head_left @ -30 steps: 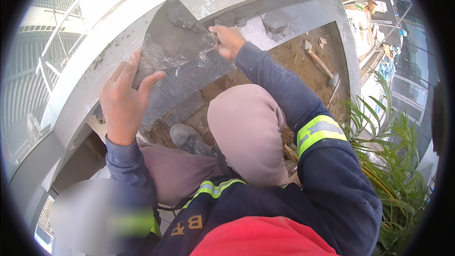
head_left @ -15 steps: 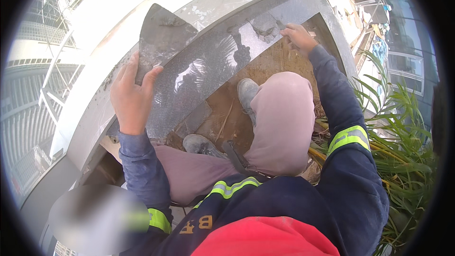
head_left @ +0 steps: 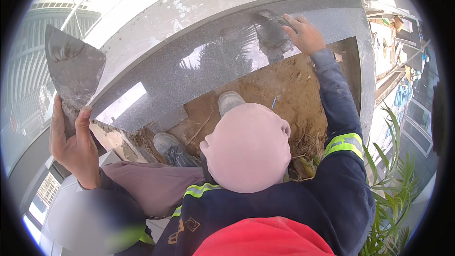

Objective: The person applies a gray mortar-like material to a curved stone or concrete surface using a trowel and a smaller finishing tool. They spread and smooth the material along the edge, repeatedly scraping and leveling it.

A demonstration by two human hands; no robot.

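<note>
My left hand grips a dark grey, roughly four-sided flat slab piece by its lower end, thumb on one side and fingers on the other. A wet-looking grey smear lies across its upper part. At the far right of the shiny grey stone ledge, my right hand is closed, apparently round a trowel; its handle is mostly hidden. A dark grey patch, which looks like mortar mixed with reflections, surrounds the blade. The hand is low over the ledge's inner edge; I cannot tell if the blade touches it.
My bent knee and dusty shoes stand by a brown soil bed inside the ledge. A white curved wall runs along the outer side. Green leafy plants grow at right, with scattered debris beyond.
My left hand has carried the slab piece left and nearer, away from over the ledge. My right hand stays at the ledge's far right; the view has shifted and my knee is raised nearer.
</note>
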